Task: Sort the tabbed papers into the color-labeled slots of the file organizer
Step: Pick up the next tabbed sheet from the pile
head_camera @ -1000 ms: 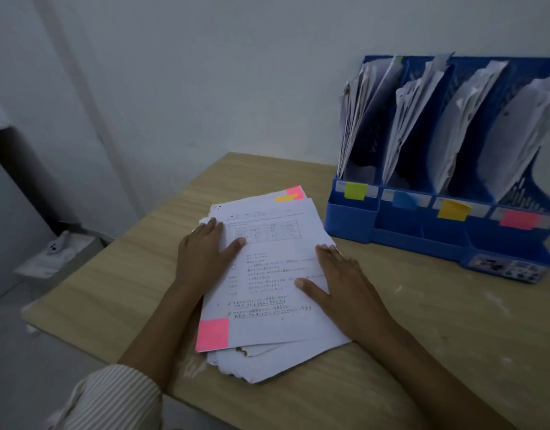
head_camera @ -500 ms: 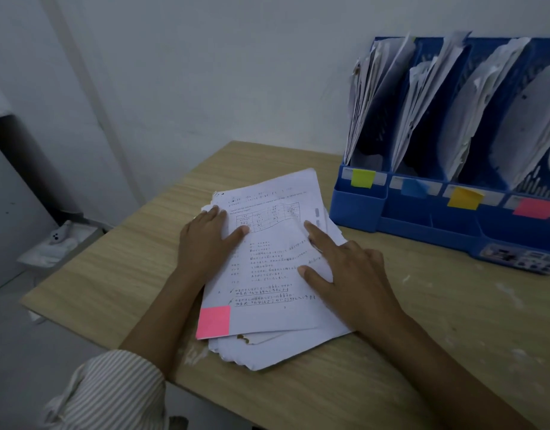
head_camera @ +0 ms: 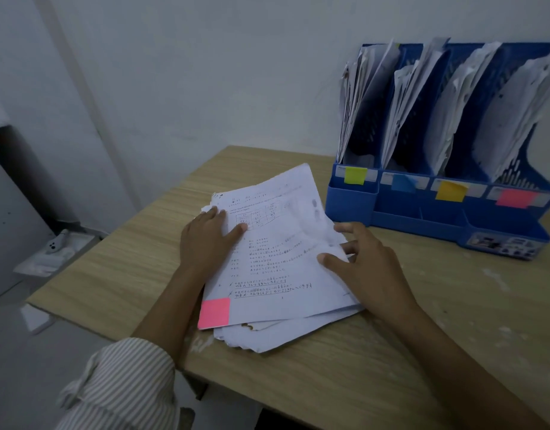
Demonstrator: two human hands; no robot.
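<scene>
With the left hand (head_camera: pixel 205 240) pressing flat on the stack, the right hand's (head_camera: pixel 365 268) grip, pinching the pink-tabbed white top sheet (head_camera: pixel 276 259), should peel it singly toward the pink-labeled slot (head_camera: pixel 515 198) at right of the blue plastic file organizer (head_camera: pixel 422 218).

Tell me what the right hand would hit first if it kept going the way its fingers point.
Probably the file organizer: the right hand points up and left over the paper stack toward its green-labeled end, though depth is unclear.
</scene>
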